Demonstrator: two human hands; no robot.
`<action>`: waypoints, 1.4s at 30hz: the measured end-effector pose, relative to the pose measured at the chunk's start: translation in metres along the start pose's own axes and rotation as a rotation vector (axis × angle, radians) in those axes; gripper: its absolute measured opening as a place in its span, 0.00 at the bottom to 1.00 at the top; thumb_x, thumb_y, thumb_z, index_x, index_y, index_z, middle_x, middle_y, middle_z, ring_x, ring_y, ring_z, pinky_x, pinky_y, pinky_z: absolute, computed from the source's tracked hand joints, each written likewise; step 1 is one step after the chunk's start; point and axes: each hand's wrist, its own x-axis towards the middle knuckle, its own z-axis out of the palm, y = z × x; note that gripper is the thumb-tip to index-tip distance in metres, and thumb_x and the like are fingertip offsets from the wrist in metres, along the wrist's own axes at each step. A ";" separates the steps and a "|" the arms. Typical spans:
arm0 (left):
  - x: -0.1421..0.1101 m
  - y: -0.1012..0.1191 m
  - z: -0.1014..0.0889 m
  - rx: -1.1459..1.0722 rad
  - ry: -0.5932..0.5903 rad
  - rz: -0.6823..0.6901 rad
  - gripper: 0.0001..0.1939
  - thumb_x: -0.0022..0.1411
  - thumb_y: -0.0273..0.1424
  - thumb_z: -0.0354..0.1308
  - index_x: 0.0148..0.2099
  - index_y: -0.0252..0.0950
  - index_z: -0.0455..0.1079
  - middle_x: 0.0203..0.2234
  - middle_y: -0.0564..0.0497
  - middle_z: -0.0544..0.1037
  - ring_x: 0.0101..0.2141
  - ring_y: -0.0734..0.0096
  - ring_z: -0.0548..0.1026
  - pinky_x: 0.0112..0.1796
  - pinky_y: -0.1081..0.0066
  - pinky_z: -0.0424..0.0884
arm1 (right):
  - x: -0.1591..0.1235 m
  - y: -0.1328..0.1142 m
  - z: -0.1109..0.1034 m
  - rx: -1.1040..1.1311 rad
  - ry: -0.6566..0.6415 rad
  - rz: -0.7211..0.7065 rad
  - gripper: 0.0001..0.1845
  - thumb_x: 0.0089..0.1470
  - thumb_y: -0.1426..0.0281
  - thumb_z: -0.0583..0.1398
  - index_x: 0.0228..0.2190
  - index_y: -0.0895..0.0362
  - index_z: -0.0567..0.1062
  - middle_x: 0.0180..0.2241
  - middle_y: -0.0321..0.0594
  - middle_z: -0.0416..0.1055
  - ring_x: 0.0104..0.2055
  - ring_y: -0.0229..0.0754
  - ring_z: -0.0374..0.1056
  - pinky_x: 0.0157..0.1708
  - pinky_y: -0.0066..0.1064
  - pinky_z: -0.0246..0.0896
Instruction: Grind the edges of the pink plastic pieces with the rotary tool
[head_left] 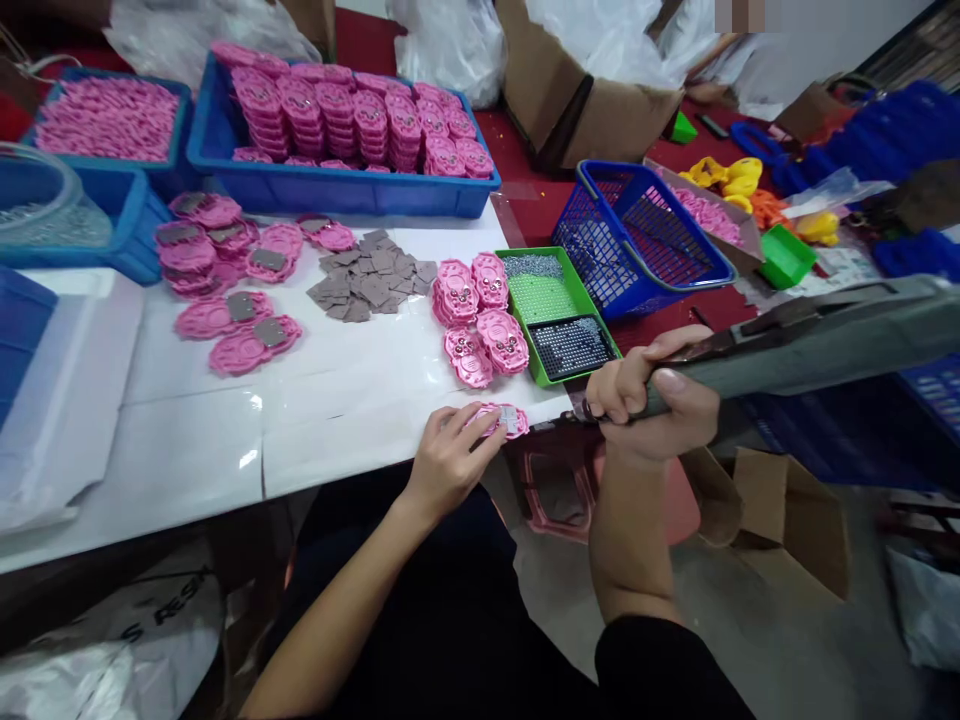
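Observation:
At the table's front edge my left hand (450,455) holds down a pink plastic part (517,416), its fingers over the part's left side. A pale square plate (509,419) lies on that part. My right hand (656,400) is wrapped round a long grey-green electric screwdriver (817,335), held slanting. Its dark tip points left and reaches the part's right end; whether it touches a screw I cannot tell. Just behind are stacked pink parts (469,357) with metal screws in them. Beside them stands a green tray (561,380) with small screws and a black perforated plate (571,346).
Grey square plates (371,280) lie heaped mid-table, with pink parts carrying plates (255,345) to their left. A blue bin (337,193) of stacked pink parts stands behind. A blue basket (645,250) is at right, and a pink stool (555,490) below the edge.

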 end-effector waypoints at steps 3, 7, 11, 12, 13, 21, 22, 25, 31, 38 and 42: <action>-0.004 -0.001 -0.014 -0.052 0.016 0.021 0.10 0.70 0.23 0.59 0.52 0.36 0.75 0.48 0.45 0.84 0.51 0.56 0.80 0.50 0.57 0.68 | -0.003 0.000 -0.006 0.015 -0.015 -0.002 0.06 0.54 0.69 0.60 0.36 0.50 0.75 0.14 0.23 0.56 0.10 0.31 0.48 0.11 0.27 0.54; -0.014 -0.020 -0.054 0.018 -0.019 0.010 0.13 0.68 0.20 0.60 0.52 0.36 0.74 0.48 0.46 0.84 0.53 0.53 0.79 0.51 0.54 0.67 | -0.006 -0.003 -0.012 0.032 -0.010 0.006 0.08 0.54 0.70 0.59 0.37 0.51 0.77 0.14 0.25 0.58 0.10 0.32 0.50 0.11 0.28 0.54; -0.025 -0.054 -0.094 0.165 -0.106 -0.095 0.12 0.69 0.22 0.61 0.52 0.39 0.75 0.48 0.48 0.84 0.50 0.54 0.80 0.49 0.54 0.68 | -0.007 -0.004 -0.015 0.051 0.040 0.023 0.10 0.51 0.71 0.60 0.36 0.52 0.78 0.13 0.26 0.59 0.10 0.33 0.51 0.11 0.29 0.55; -0.027 -0.062 -0.100 0.177 -0.105 -0.126 0.10 0.69 0.24 0.61 0.51 0.40 0.76 0.47 0.49 0.85 0.50 0.54 0.80 0.49 0.55 0.69 | -0.007 -0.004 -0.015 0.053 0.052 0.025 0.10 0.51 0.71 0.60 0.36 0.52 0.78 0.13 0.26 0.60 0.10 0.33 0.51 0.11 0.30 0.54; -0.028 -0.069 -0.104 0.182 -0.105 -0.151 0.09 0.69 0.26 0.62 0.50 0.41 0.76 0.46 0.50 0.85 0.51 0.55 0.80 0.49 0.55 0.70 | -0.006 -0.003 -0.014 0.055 0.062 0.025 0.10 0.50 0.71 0.60 0.35 0.52 0.79 0.13 0.27 0.60 0.10 0.33 0.51 0.11 0.30 0.54; -0.034 -0.096 -0.124 0.362 -0.031 -0.385 0.14 0.72 0.25 0.53 0.57 0.35 0.71 0.48 0.43 0.82 0.51 0.57 0.80 0.59 0.52 0.71 | -0.013 0.003 -0.002 0.069 0.167 0.081 0.08 0.49 0.70 0.61 0.33 0.53 0.78 0.13 0.28 0.59 0.11 0.34 0.51 0.12 0.32 0.52; -0.034 -0.095 -0.127 0.405 -0.020 -0.424 0.14 0.72 0.26 0.53 0.57 0.35 0.71 0.48 0.42 0.82 0.51 0.55 0.79 0.58 0.52 0.71 | -0.014 0.003 0.000 0.066 0.166 0.084 0.07 0.49 0.70 0.61 0.33 0.53 0.78 0.13 0.28 0.59 0.11 0.34 0.51 0.11 0.32 0.51; -0.034 -0.085 -0.127 0.432 0.020 -0.515 0.12 0.72 0.28 0.54 0.54 0.35 0.73 0.46 0.41 0.81 0.49 0.53 0.78 0.52 0.53 0.74 | -0.017 0.000 0.004 0.049 0.151 0.093 0.07 0.49 0.69 0.62 0.33 0.53 0.78 0.13 0.29 0.59 0.10 0.34 0.51 0.11 0.33 0.51; -0.026 -0.071 -0.106 0.420 -0.028 -0.540 0.11 0.70 0.33 0.60 0.52 0.37 0.76 0.47 0.41 0.80 0.47 0.52 0.77 0.49 0.55 0.74 | -0.016 -0.011 0.013 0.074 0.102 0.057 0.07 0.49 0.69 0.61 0.33 0.54 0.80 0.11 0.29 0.59 0.09 0.34 0.49 0.08 0.33 0.48; -0.014 -0.080 -0.106 0.471 0.005 -0.593 0.11 0.69 0.29 0.59 0.51 0.36 0.77 0.49 0.39 0.79 0.48 0.48 0.76 0.48 0.50 0.73 | -0.018 -0.014 0.020 0.104 0.048 0.051 0.07 0.54 0.69 0.60 0.36 0.53 0.78 0.13 0.27 0.59 0.09 0.34 0.50 0.11 0.31 0.52; 0.000 -0.034 -0.084 -0.093 -0.038 -0.418 0.14 0.69 0.32 0.62 0.56 0.40 0.74 0.48 0.44 0.79 0.49 0.58 0.77 0.49 0.58 0.76 | -0.018 -0.011 0.030 0.196 -0.004 0.052 0.09 0.55 0.70 0.59 0.38 0.53 0.77 0.14 0.27 0.57 0.11 0.33 0.51 0.12 0.29 0.55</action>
